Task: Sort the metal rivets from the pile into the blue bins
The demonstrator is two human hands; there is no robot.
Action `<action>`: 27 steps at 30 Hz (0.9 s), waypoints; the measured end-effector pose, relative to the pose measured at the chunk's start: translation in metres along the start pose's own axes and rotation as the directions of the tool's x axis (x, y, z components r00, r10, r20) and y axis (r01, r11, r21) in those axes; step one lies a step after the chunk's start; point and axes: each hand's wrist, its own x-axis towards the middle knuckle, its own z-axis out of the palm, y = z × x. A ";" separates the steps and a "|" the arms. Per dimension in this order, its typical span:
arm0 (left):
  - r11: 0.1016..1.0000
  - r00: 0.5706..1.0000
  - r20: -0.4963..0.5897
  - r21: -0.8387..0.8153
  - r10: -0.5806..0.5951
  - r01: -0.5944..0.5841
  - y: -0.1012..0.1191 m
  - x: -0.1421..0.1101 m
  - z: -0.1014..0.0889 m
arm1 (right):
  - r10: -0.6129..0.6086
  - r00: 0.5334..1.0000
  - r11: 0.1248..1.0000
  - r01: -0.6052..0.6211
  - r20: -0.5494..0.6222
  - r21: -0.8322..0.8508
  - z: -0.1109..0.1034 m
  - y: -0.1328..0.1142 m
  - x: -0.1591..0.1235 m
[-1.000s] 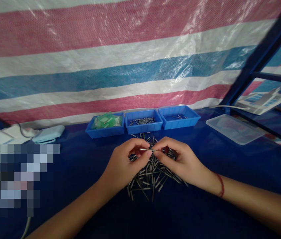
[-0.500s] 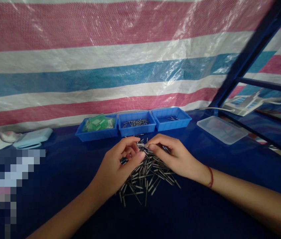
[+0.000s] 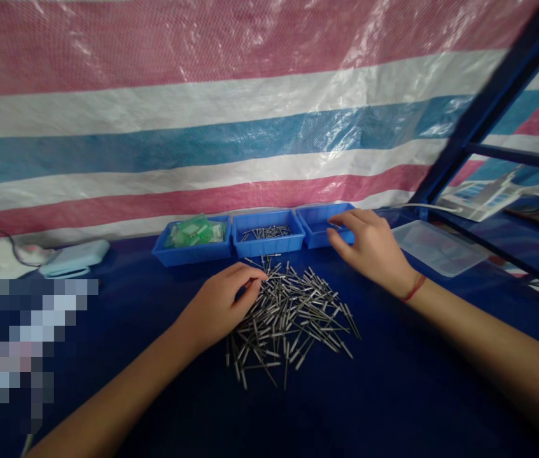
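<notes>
A pile of silvery blind rivets (image 3: 293, 312) lies on the blue table in front of me. At the pile's left upper edge, my left hand (image 3: 228, 296) has thumb and index finger pinched together, with one blind rivet (image 3: 276, 277) sticking out at the tips. My right hand (image 3: 369, 251) is over the front edge of the right blue bin (image 3: 317, 238), thumb and index finger apart. A thin shiny piece shows by its index fingertip; I cannot tell whether it touches the finger. The hand hides part of that bin.
The middle blue bin (image 3: 269, 244) holds more rivets. Green and clear packets (image 3: 197, 230) fill the left blue bin (image 3: 193, 254). A clear plastic lid (image 3: 441, 248) lies at right beside a blue metal frame (image 3: 460, 146). A light-blue case (image 3: 76, 257) sits at far left.
The hands were together over the pile, fingers on a small rivet. My right hand has since moved right and forward to the right bin and parted its fingers; the left stayed by the pile.
</notes>
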 end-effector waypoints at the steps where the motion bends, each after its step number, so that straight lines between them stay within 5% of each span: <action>1: 0.999 1.000 0.024 0.037 0.014 -0.015 -0.005 0.001 -0.001 | -0.026 1.000 0.999 0.025 0.018 0.025 -0.001 -0.005 -0.002; 9: 0.968 0.991 0.104 0.244 -0.081 0.053 -0.021 0.002 -0.002 | -0.224 0.964 0.966 0.200 0.146 0.165 0.003 -0.030 -0.015; 27: 0.975 0.978 0.153 0.192 -0.139 0.108 -0.017 0.002 -0.003 | -0.293 0.933 0.935 0.233 0.211 0.268 0.002 -0.046 -0.024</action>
